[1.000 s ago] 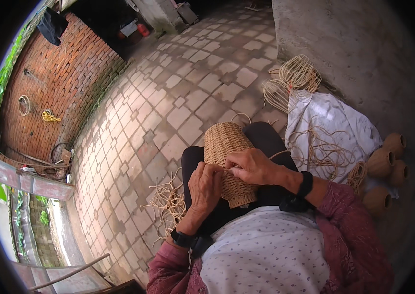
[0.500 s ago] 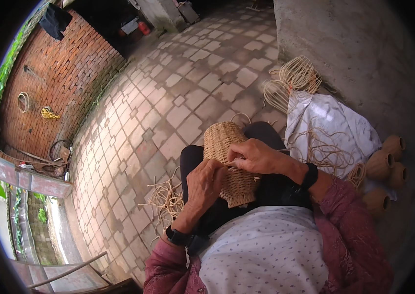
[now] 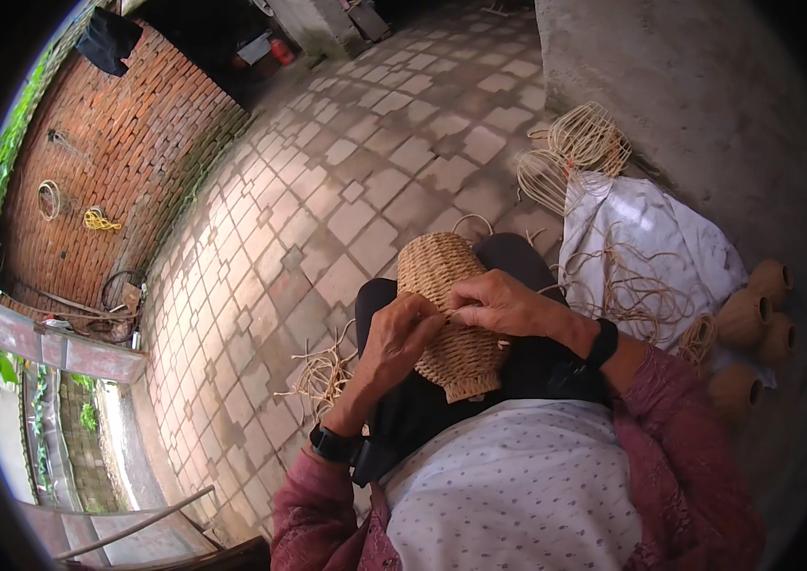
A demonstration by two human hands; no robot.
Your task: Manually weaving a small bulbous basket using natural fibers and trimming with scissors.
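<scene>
A vase-shaped basket (image 3: 465, 360) of tan woven cord lies across my lap, its narrow end toward my belly. My left hand (image 3: 401, 331) is at its left side, thumb and fingers pinched together against the weave. From the right, my right hand (image 3: 497, 303) rests over the basket's middle, fingertips closed on a strand of the cord. The fingertips of both hands nearly meet, and most of the strand between them is hidden. A short cord end sticks out below my right hand. A thin loop of cord (image 3: 473, 221) arches beyond the basket's wide end.
Loose cord (image 3: 319, 376) lies on the paved floor left of my knee. To my right, a white cloth sack (image 3: 656, 233) has tangled strands on it. Open wire-like frames (image 3: 586, 143) lie beyond it, near a concrete wall (image 3: 698, 105). Several round brown pots (image 3: 742, 319) stand at the right.
My left hand has shifted slightly up and right along the basket, its fingers now nearer the right hand's. The whole view has moved slightly; the basket stays on my lap.
</scene>
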